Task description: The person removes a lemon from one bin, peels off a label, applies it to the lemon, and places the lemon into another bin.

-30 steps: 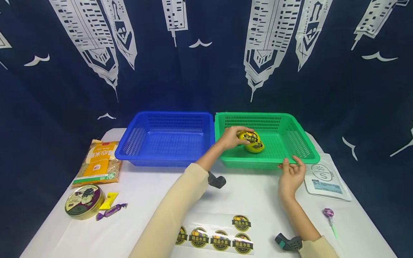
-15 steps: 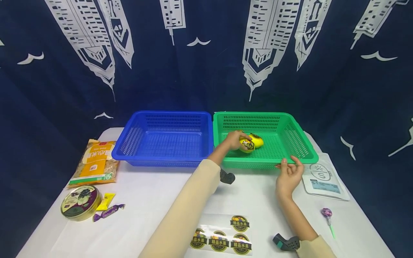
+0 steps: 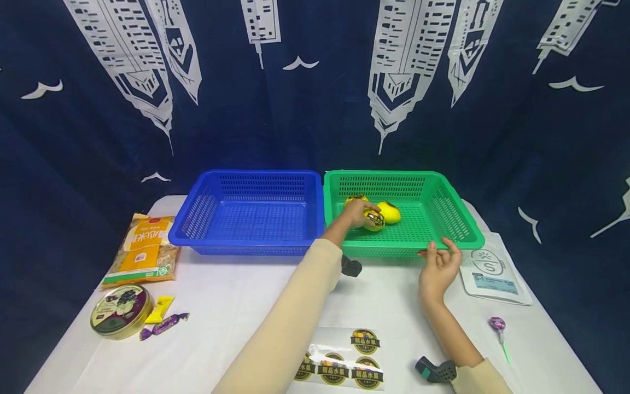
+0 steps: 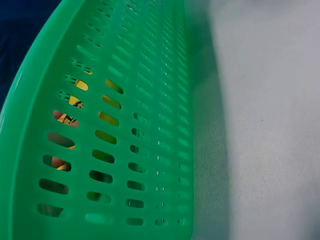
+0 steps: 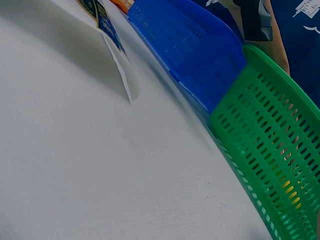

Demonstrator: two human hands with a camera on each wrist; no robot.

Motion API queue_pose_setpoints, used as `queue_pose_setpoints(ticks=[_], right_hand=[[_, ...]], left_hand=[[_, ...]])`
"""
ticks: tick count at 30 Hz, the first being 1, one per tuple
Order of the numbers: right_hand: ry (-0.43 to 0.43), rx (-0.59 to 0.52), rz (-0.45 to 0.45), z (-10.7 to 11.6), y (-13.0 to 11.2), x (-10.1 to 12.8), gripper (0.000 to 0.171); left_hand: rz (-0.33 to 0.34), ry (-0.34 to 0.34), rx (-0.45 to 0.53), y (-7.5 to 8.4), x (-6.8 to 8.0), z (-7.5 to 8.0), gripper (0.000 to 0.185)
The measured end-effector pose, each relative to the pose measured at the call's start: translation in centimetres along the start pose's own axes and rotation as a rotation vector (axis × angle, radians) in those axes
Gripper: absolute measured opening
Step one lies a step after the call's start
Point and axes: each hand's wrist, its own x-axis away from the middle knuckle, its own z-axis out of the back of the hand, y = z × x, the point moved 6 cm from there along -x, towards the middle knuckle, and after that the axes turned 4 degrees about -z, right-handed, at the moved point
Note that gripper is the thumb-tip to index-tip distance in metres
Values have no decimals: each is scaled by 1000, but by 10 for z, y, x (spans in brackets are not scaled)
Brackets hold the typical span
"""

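Observation:
In the head view my left hand [image 3: 355, 213] reaches into the green basket [image 3: 413, 253], its fingers curled over a yellow, lemon-like fruit [image 3: 374, 220] with a black label. A second yellow fruit [image 3: 390, 212] lies just right of it on the basket floor. Behind the hand sits another labelled yellow fruit [image 3: 356, 199], partly covered. My right hand [image 3: 439, 271] holds the basket's front rim, thumb and fingers bent at the edge. Through the slots of the green basket wall [image 4: 115, 170] in the left wrist view, bits of yellow fruit show.
A blue basket [image 3: 246, 241] stands against the green one. At left are a grain bag [image 3: 143, 249], a round tin [image 3: 121, 311] and two wrapped candies [image 3: 164, 325]. A sticker sheet [image 3: 339, 355] lies in front; a white pouch [image 3: 494, 271] and lollipop [image 3: 497, 324] are at right.
My left hand has lowered a labelled fruit and shifted slightly left with it, parting it from the fruit on the right. The right hand stays at the rim.

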Motion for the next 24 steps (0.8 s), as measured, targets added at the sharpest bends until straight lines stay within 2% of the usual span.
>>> queue_pose_setpoints(ticks=[11,17,21,24], right_hand=[[-23,15,22,-2,3,-1,42],[-24,7,14,-2,5,-2,42],[-22,-1,4,-2,-1,0,39],[-1,51,3,0,-9,1,34]], left_hand=[[74,-27,-10,-5,3,-2,45],[100,-38,-67,-8,2,-1,49],[87,10,-197,-3,4,6,48],[45,107,-275,8,13,20,47]])
